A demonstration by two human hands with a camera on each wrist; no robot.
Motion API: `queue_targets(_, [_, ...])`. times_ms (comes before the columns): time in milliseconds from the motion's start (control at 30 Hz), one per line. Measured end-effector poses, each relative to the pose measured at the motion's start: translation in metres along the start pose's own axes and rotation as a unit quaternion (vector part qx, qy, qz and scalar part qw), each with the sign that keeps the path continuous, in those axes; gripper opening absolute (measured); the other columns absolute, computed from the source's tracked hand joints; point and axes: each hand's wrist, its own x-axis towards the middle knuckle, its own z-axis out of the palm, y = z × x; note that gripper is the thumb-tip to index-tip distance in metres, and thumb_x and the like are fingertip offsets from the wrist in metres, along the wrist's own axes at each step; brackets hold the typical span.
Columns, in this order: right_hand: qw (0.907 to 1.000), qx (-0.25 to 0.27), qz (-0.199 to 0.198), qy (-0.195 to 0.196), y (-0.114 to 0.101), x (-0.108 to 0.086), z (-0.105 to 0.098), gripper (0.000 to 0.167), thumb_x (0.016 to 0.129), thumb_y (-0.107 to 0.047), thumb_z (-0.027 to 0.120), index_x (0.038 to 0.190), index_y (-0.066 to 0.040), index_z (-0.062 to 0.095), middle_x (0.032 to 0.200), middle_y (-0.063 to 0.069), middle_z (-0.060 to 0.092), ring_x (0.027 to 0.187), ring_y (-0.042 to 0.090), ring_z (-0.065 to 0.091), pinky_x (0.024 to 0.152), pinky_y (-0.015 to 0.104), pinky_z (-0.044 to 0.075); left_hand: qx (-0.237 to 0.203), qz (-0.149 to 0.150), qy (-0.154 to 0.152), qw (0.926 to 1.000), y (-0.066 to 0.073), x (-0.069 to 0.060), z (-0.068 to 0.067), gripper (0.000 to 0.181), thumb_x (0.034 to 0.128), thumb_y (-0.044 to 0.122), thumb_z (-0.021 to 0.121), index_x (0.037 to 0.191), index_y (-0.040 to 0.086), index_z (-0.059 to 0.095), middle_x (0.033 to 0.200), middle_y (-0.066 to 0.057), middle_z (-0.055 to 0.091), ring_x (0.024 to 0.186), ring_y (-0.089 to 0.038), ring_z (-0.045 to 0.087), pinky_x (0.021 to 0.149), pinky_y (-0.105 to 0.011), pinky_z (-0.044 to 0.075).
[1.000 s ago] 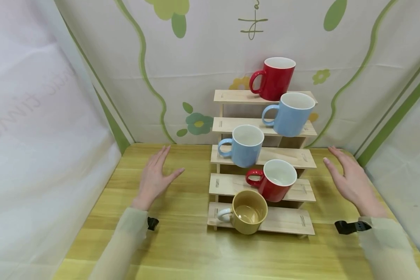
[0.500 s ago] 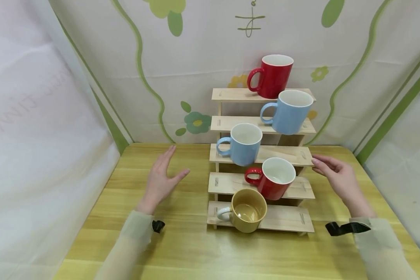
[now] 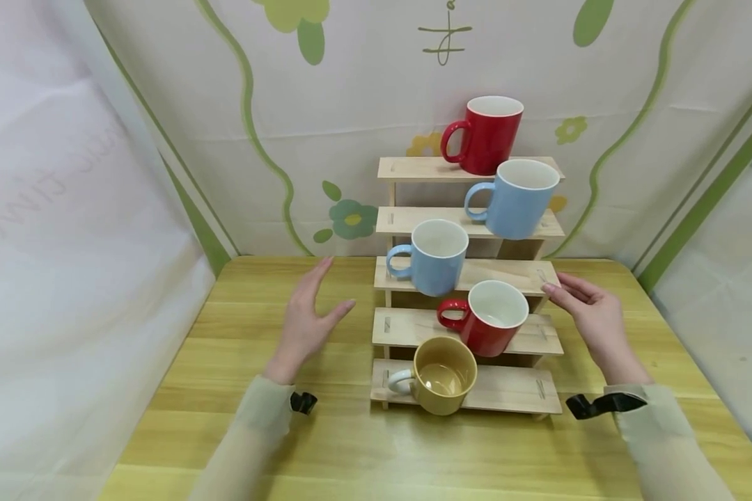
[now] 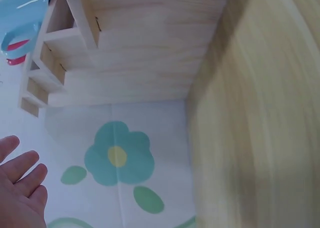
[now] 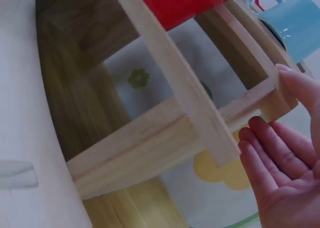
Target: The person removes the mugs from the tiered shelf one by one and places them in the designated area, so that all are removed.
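Right hand (image 3: 597, 320) pinches the right end of the middle shelf (image 3: 507, 275) of the wooden rack (image 3: 514, 391), thumb on top; left hand (image 3: 307, 323), thumb and fingers spread, hangs just left of the rack. Five mugs (image 3: 437, 263) sit on the rack, one per shelf.

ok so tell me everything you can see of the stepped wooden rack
The rack has five pale planks rising like stairs away from the person, with small slot-like joints near their ends and uprights beneath. It looks like bare wood with visible grain. It stands upright on the table, right of centre in the head view. Five mugs rest on it, one per tier. The right hand has its grip on the right end of the middle tier.
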Motion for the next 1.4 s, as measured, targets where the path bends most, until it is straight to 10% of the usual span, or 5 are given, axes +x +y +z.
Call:
queue_targets(367, [0.9892,0.126,-0.007,-0.074,0.001,0.005,-0.003,0.022,0.097,-0.004,0.070,0.115,-0.014,0.074,0.109,-0.001,0.071,0.095,0.009,0.072,0.089,0.024,0.055,-0.034,0.034,0.031,0.9984,0.016,0.021,0.009,0.084,0.0931,0.066,0.061,0.158,0.018,0.038,0.160,-0.003,0.039,0.145,-0.024,0.035,0.118,-0.056,0.028])
queue_targets(1133, [0.9989,0.025,-0.026,-0.031,0.008,0.018,-0.007,0.025,0.094,-0.010,0.076,0.119,-0.011,0.073,0.103,-0.009,0.072,0.095,0.004,0.065,0.084,0.011,0.051,-0.131,0.025,0.038,0.9903,0.040,0.077,0.012,0.061,0.0985,0.047,0.065,0.153,0.029,0.045,0.155,0.007,0.046,0.142,-0.011,0.037,0.118,-0.047,0.028])
queue_targets(1400, [0.9981,0.038,-0.033,-0.035,0.009,0.018,-0.005,0.024,0.094,-0.008,0.075,0.118,-0.010,0.072,0.104,-0.009,0.072,0.095,0.003,0.065,0.084,0.010,0.051,-0.182,-0.017,0.025,0.9828,0.094,0.102,-0.006,0.057,0.0980,0.022,0.071,0.150,0.010,0.049,0.154,-0.006,0.047,0.142,-0.012,0.038,0.119,-0.032,0.027])
